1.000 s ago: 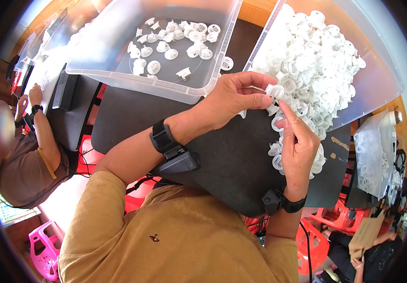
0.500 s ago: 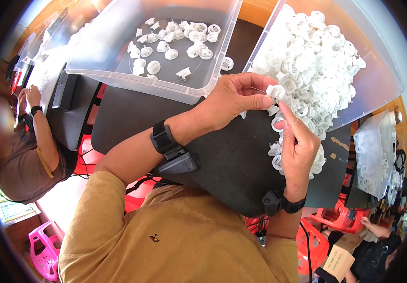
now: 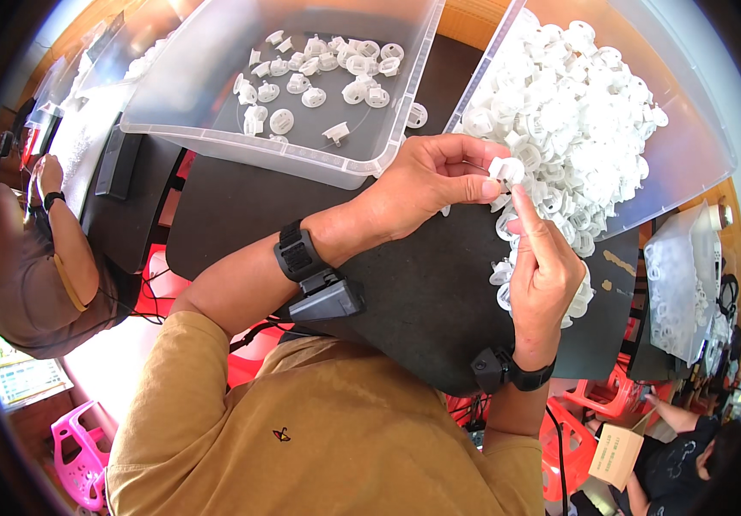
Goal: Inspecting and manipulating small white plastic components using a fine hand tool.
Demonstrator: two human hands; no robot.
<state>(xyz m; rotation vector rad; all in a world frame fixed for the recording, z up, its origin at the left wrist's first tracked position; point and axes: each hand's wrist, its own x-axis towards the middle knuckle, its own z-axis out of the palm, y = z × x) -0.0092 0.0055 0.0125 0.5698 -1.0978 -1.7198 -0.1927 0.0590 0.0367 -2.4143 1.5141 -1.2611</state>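
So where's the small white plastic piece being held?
In the head view, the piece is right of centre, pinched in the left hand, close to the right hand.

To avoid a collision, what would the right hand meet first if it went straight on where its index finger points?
Probably the white plastic piece held by the left hand; the index fingertip of the right hand is right beside it, though contact is unclear.

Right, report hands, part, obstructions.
Left hand pinches white plastic part. Right hand close, index finger extended toward it. Loose white parts beside right hand; no blockage seen.
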